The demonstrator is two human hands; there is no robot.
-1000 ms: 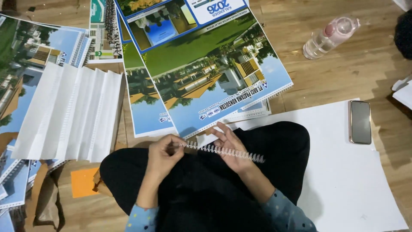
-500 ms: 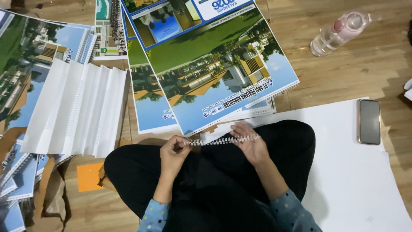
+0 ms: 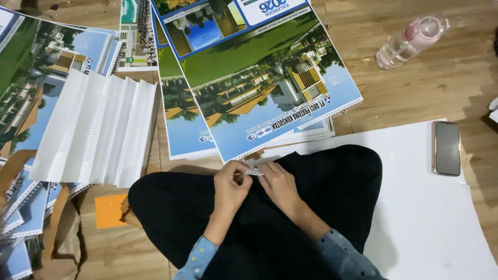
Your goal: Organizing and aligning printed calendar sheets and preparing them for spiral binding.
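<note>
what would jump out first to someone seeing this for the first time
The big printed calendar sheets with building photos, spread over the wooden floor at top centre. Below them, the left hand and right hand meet over black-clad crossed legs, pinching a white wire binding coil. A fanned stack of white punched sheets lies left.

Blue sleeves (image 3: 199, 256) dotted in pale colours, ending above bare wrists. Black trousers (image 3: 321, 186), loose and plain. No rings or watch visible.
</note>
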